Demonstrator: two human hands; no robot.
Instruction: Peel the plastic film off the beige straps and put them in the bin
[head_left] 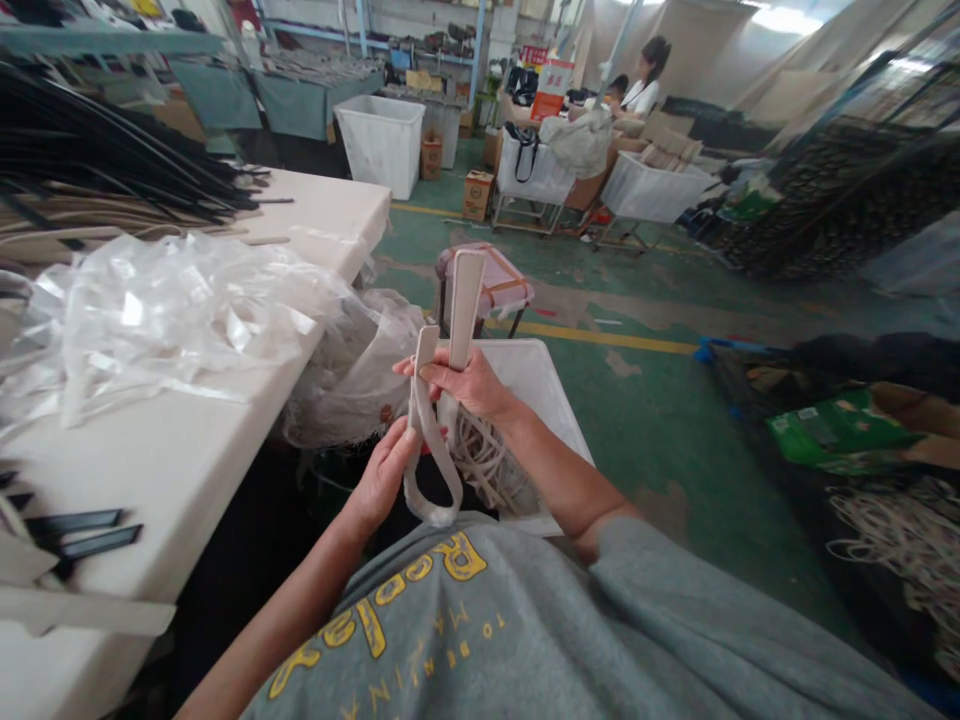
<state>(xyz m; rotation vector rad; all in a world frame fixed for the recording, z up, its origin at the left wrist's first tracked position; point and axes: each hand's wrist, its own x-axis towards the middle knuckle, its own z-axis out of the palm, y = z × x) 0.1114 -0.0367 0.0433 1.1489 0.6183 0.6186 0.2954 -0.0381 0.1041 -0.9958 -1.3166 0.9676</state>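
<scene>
I hold a cream-coloured flat strap (466,300) bent into a loop, its two ends pointing up and the loop hanging below at my lap. My right hand (469,382) is closed around the two upright ends, thumb pressed on the shorter one. My left hand (384,475) grips the left side of the loop lower down, fingers curled on it. Just behind the hands sits a white bin (544,385) holding a tangle of similar cream straps (487,465).
A white table (187,460) at my left carries crumpled clear plastic (165,310), black and tan strips (112,165) and a few dark pieces (82,530). A pink stool (499,285) stands ahead. Farther off are white bins, boxes and a seated person (645,90). Piled material lies right.
</scene>
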